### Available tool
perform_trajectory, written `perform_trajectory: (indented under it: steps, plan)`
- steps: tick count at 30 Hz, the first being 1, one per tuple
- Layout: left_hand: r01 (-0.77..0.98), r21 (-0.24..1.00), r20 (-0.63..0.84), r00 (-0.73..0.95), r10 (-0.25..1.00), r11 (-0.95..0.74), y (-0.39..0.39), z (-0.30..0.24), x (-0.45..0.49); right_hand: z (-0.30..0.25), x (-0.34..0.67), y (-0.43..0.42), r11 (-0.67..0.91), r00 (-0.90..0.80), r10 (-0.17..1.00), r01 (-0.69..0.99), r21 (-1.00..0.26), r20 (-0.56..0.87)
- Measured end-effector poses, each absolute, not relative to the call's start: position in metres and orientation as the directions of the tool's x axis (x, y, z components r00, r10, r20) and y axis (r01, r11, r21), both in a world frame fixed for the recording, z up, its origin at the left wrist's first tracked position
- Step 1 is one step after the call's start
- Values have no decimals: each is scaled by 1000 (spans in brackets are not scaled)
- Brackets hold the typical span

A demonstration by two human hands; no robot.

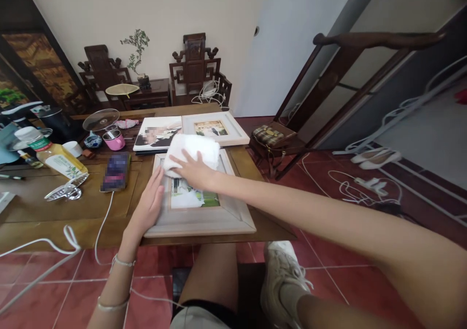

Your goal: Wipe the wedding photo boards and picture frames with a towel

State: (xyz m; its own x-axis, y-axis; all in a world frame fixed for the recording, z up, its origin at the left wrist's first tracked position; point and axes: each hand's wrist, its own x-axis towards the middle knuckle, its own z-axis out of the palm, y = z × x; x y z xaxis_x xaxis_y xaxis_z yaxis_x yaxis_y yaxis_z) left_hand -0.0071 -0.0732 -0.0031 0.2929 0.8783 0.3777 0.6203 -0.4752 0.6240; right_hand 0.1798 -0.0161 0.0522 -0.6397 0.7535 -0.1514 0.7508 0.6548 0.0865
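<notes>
- The right hand (193,171) lies flat with fingers spread, pressing a white towel (195,149) on the upper part of the picture frame (204,222).
- The left hand (148,207), open, steadies the frame's left side.
- This looks like wiping; the lower glass needs a stroke toward the body.

I work with a single view, from the camera worn on the person's head. It sits above the lap and looks forward and down across the tabletop (44,207), which fills the left and middle, close in. The picture frame (200,222) lies near centre, within arm's reach. The left hand (148,207) comes in from 7 o'clock and the right hand (195,171) from 4 o'clock. A shoe (282,275) shows at 6 o'clock, right under the lens. At 12 o'clock the view reaches the far wall (164,8) and the carved chairs (195,66), well away.
</notes>
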Motion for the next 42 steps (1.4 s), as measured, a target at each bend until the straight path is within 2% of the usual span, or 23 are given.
perform_trajectory:
  steps: [3, 6, 11, 18, 21, 23, 24, 26, 28, 29, 31, 34, 37, 42]
  plan:
    - [600, 650, 420, 228, 879, -466, -73, -5, -8, 57, 165, -30, 716, -700, 694, 695, 60, -169]
    - [582, 680, 443, 158, 883, -445, -74, -4, -7, 68, 161, -67, 759, -728, 625, 651, 4, -281]
    - [604, 686, 410, 140, 901, -406, -75, -1, -6, 83, 172, -115, 826, -799, 497, 555, -100, -339]
    - [701, 563, 343, 283, 896, -437, -69, -8, -6, 112, 200, -111, 678, -595, 571, 730, -84, -565]
    - [698, 540, 320, 347, 881, -471, -69, -9, -6, 133, 218, -92, 587, -467, 629, 809, -14, -622]
    - [693, 532, 317, 369, 874, -486, -69, -8, -7, 143, 227, -71, 512, -413, 735, 858, 41, -537]
    - [692, 530, 322, 371, 871, -491, -69, -8, -7, 145, 229, -58, 479, -411, 803, 876, 55, -432]
    - [694, 525, 331, 367, 869, -493, -69, -8, -7, 142, 228, -31, 449, -440, 889, 892, 58, -123]
    - [697, 519, 336, 365, 868, -495, -69, -8, -7, 132, 219, -7, 516, -524, 837, 852, 91, 157]
    - [698, 516, 338, 366, 867, -496, -68, -8, -7, 124, 212, 3, 581, -595, 773, 803, 133, 220]
    - [695, 515, 343, 369, 864, -501, -67, -8, -7, 107, 195, 15, 719, -748, 633, 663, 207, 198]
    - [692, 517, 354, 363, 862, -504, -66, -9, -7, 82, 174, 18, 851, -867, 498, 494, 179, 25]
    - [700, 519, 362, 339, 868, -490, -64, -9, -7, 68, 169, 16, 866, -871, 489, 481, 135, -38]
    - [690, 532, 345, 354, 869, -492, -64, -9, -7, 67, 197, 17, 803, -801, 592, 579, 140, -84]
